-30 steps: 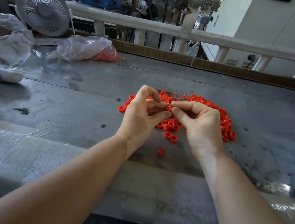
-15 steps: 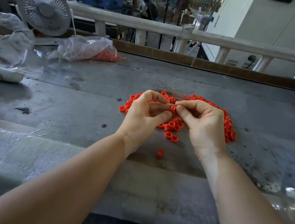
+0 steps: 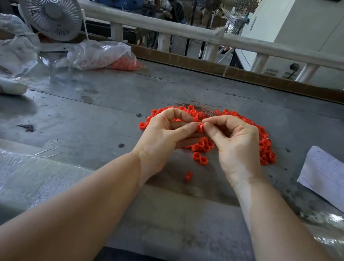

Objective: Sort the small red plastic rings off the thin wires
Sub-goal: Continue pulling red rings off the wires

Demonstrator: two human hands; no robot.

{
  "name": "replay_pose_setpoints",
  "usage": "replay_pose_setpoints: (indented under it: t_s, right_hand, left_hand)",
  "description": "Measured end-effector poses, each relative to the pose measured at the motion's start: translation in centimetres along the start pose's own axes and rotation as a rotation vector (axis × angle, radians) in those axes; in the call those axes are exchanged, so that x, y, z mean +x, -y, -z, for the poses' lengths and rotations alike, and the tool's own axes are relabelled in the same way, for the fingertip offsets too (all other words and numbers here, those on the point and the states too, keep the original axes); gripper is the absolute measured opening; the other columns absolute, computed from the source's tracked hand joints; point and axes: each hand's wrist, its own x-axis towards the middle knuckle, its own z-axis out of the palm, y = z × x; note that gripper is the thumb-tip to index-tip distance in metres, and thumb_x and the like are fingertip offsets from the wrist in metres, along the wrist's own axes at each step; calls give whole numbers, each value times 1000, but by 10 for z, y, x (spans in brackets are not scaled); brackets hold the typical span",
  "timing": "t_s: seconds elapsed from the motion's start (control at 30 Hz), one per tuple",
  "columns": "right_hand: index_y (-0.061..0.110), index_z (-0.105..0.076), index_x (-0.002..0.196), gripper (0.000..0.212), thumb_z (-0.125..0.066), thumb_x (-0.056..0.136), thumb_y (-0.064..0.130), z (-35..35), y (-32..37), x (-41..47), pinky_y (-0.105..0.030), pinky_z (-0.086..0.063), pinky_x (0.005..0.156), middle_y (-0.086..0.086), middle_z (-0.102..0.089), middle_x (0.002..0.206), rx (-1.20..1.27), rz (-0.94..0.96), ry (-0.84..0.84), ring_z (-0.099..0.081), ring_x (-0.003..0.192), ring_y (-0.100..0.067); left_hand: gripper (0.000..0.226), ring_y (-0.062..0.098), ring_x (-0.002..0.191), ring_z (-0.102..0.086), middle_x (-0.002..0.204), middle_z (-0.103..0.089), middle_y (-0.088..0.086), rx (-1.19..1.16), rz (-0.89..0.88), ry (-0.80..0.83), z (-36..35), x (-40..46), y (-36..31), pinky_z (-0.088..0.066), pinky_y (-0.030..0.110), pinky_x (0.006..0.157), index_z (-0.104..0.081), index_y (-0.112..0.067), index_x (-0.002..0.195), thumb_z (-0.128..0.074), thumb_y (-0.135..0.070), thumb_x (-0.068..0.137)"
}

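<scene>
A: Hands?
B: Left hand (image 3: 162,135) and right hand (image 3: 236,144) pinch one red ring (image 3: 199,127) together above the ring pile (image 3: 266,145).
A: Wires?
B: Thin wires (image 3: 201,106) at pile's far edge, on grey table (image 3: 82,120).

Bare table (image 3: 95,121) left of ring pile (image 3: 266,145); paper (image 3: 333,176) crowds right.

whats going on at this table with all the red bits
A person is working through a pile of small red plastic rings on a grey worktable. Both hands meet above the pile: the left hand and right hand pinch one red ring between their fingertips. A bundle of thin wires lies at the pile's far edge. A few loose rings sit nearer the person, and a clear bag with more red pieces lies at far left.
</scene>
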Motion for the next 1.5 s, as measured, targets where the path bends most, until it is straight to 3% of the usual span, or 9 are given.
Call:
replay_pose_setpoints:
  t_s: [0.4,0.7,0.83,0.97,1.13,1.23,1.37,1.5]
  right_hand:
    - [14,-68,77,11,-68,80,3,-2,3,-2,-4,-40,68,14,-64,73,-121,70,10,-60,73,7]
    - [13,-70,82,7,-68,81,6,-4,3,-3,-7,-43,71,3,-67,78,-205,120,18,-62,77,-3]
    - [21,-63,76,18,-65,84,5,-2,2,0,-11,-44,69,12,-63,73,-87,55,3,-59,71,2]
    - [24,-59,77,21,-60,88,6,-1,0,2,-17,-45,66,1,-64,75,12,-22,-29,-56,68,-3]
    - [32,-48,77,28,-54,92,9,-3,-2,-1,-21,-42,60,8,-61,71,-179,17,-42,-53,56,-1]
    - [26,-47,83,18,-51,94,13,-3,-3,-3,-23,-44,56,8,-62,66,-271,49,-34,-55,52,-5]
    - [20,-46,87,11,-51,94,13,-4,-3,-5,-9,-37,54,14,-51,61,-374,132,-38,-53,58,1]
    - [20,-46,86,12,-51,93,13,-5,-4,-5,-6,-34,54,17,-46,60,-439,160,-46,-49,55,4]
  left_hand:
    - [16,16,66,-69,69,-69,7,-54,58,-4,2,1,1,-55,20,61,-57,-5,83,-56,10,82]
    - [17,16,67,-69,71,-69,8,-128,134,-28,3,2,-1,-55,20,61,-59,-7,84,-56,9,79]
    - [15,16,67,-69,70,-69,7,-195,164,-45,2,2,-3,-55,19,59,-60,-7,82,-56,7,79]
    - [14,15,68,-70,71,-70,8,-251,187,-59,1,2,-5,-56,19,59,-59,-6,83,-54,7,81]
    - [15,15,67,-70,70,-70,7,-279,210,-59,0,1,-7,-56,19,59,-58,-6,84,-51,7,85]
    - [15,14,67,-70,70,-70,7,-291,234,-63,-1,0,-8,-56,19,58,-59,-7,84,-52,6,83]
    - [15,15,65,-69,71,-70,9,-282,280,-34,-1,-2,-9,-56,20,58,-60,-8,88,-55,4,79]
    - [21,16,68,-71,73,-71,11,-307,325,9,-1,-3,-10,-57,20,59,-63,-7,88,-59,0,68]
